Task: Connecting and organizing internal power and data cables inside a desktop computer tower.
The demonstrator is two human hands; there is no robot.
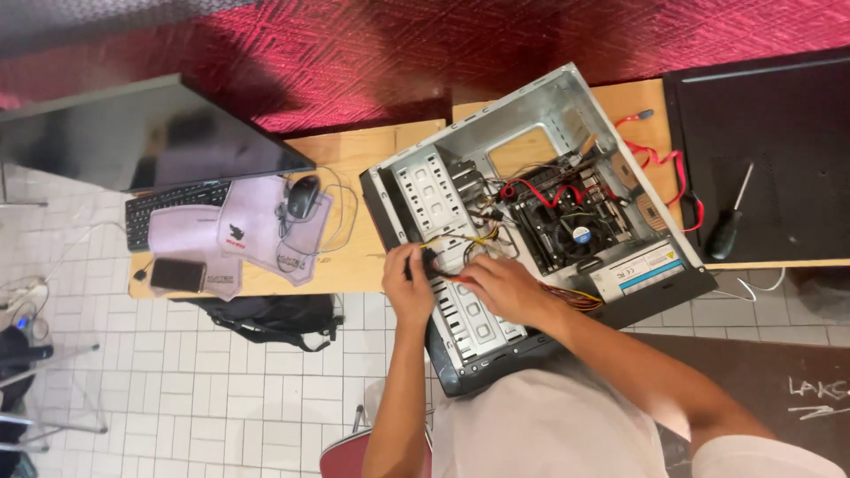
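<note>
Head view: both hands (456, 279) grip cables (460, 241) inside open computer case (531, 115).

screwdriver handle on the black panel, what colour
Black, on the screwdriver; head view shows it best.

Under the fingers (423, 262) lies an open computer case (567, 97) of dull grey sheet metal, its drive cage punched with holes. Beside them run glossy plastic-coated wires (469, 239). Well left, a matt cloth mouse pad (257, 232) rests on the smooth wooden desk (354, 257).
</note>
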